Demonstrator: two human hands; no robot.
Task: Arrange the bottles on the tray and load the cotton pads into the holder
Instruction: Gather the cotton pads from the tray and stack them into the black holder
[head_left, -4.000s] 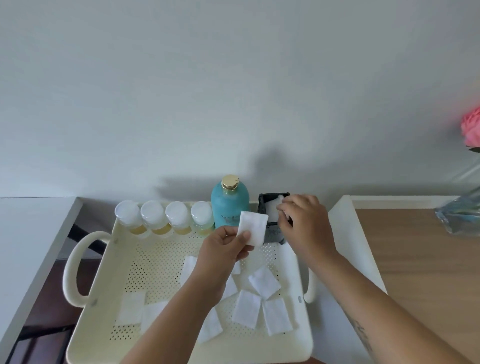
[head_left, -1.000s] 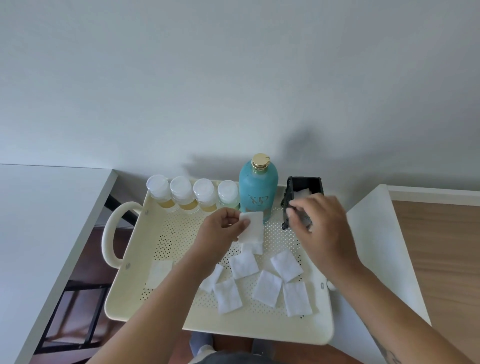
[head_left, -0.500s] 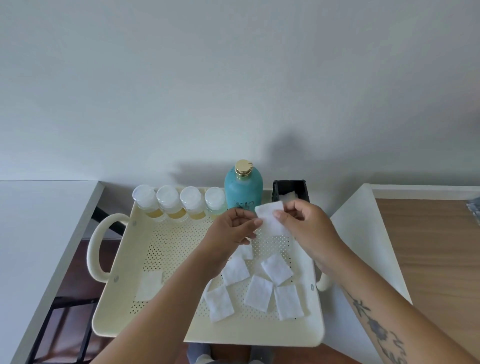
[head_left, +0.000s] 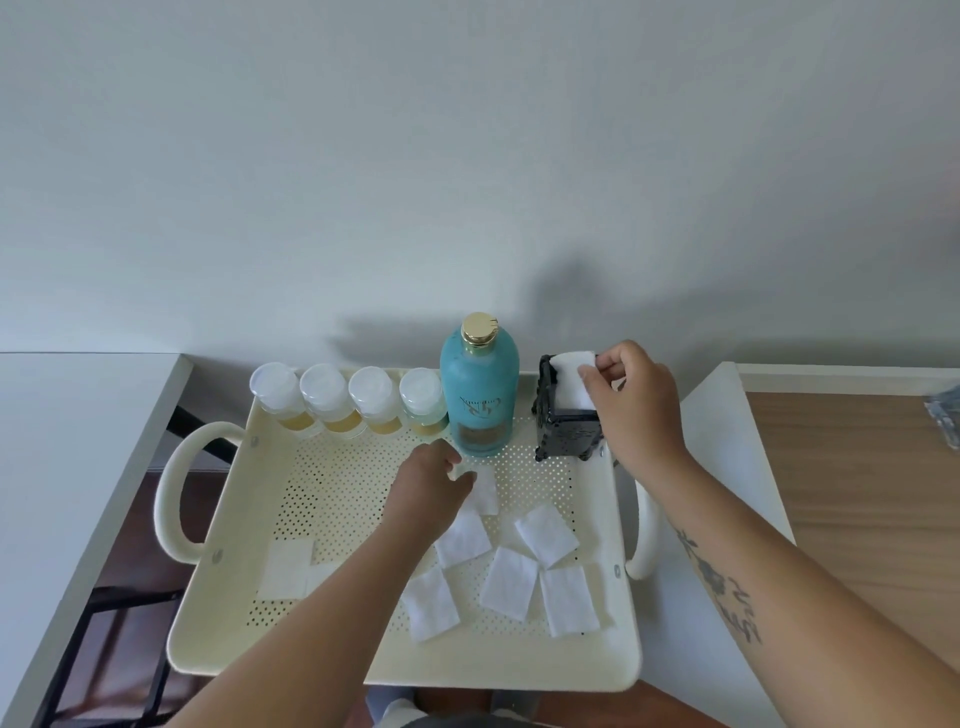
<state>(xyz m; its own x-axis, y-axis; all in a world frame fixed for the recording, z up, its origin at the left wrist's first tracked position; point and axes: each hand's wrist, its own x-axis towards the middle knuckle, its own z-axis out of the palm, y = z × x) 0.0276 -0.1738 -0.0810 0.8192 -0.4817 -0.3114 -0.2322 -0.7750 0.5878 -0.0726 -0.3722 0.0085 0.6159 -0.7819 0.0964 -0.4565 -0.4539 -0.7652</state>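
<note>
— Hands first; what has each got?

— Right hand (head_left: 634, 405) pinches a cotton pad (head_left: 571, 374) between thumb and fingers, its lower part already inside the black holder (head_left: 563, 431) at the far right corner of the tray (head_left: 415, 670); left hand (head_left: 426, 488) is down on the tray floor, curled fingertips on another pad (head_left: 487, 493); whether it has a grip yet I cannot tell.

— Bottles?

— Done, I judge; four small bottles (head_left: 348, 400) stand in a row along the far wall, the teal bottle (head_left: 479, 395) just beside them, all upright.

— So what's left?

— Most of the padding; at least six more loose pads (head_left: 545, 535) lie on the tray; how many sit in the holder is hidden.
</note>
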